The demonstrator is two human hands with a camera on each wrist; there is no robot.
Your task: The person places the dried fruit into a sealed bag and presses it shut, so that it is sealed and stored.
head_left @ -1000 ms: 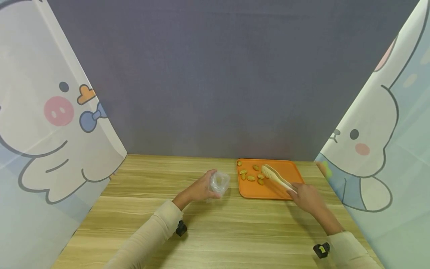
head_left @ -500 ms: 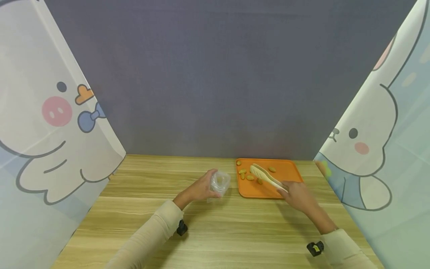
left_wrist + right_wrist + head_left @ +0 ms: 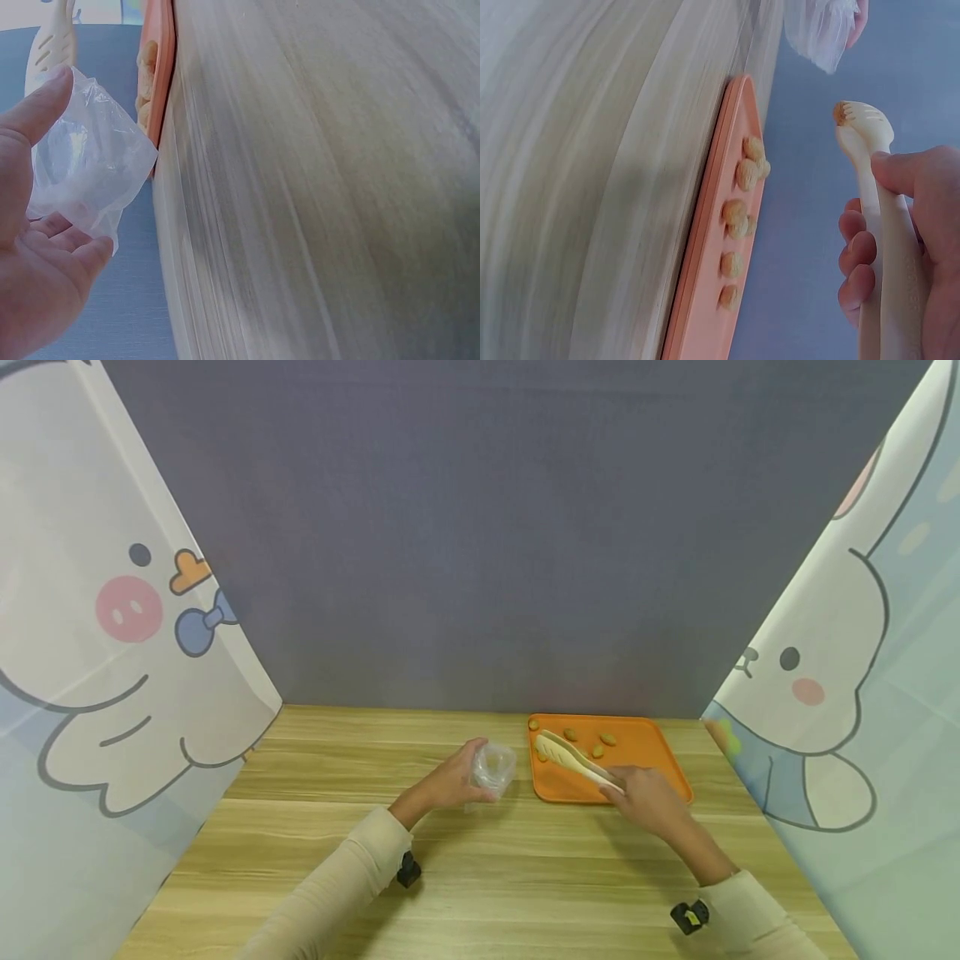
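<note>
My left hand (image 3: pixel 453 781) holds a clear plastic bag (image 3: pixel 495 768) with its mouth spread, just left of the orange tray (image 3: pixel 652 764). The thumb and fingers grip the bag's edges in the left wrist view. My right hand (image 3: pixel 651 802) grips cream-coloured tongs (image 3: pixel 572 760) by the handles, above the tray's left half. Between the tong tips, the right wrist view shows a peanut in its shell (image 3: pixel 839 113). Several more peanuts (image 3: pixel 733 217) lie on the tray, partly hidden by the tongs in the head view.
The wooden table (image 3: pixel 525 877) carries the tray near its back edge. A dark grey panel (image 3: pixel 480 543) stands behind it. Printed cartoon panels rise on the left (image 3: pixel 67 660) and right (image 3: pixel 847 710).
My right hand has moved left with the tongs, across the tray toward the bag. Peanuts the tongs covered before now show on the tray. My left hand and the bag have stayed nearly still.
</note>
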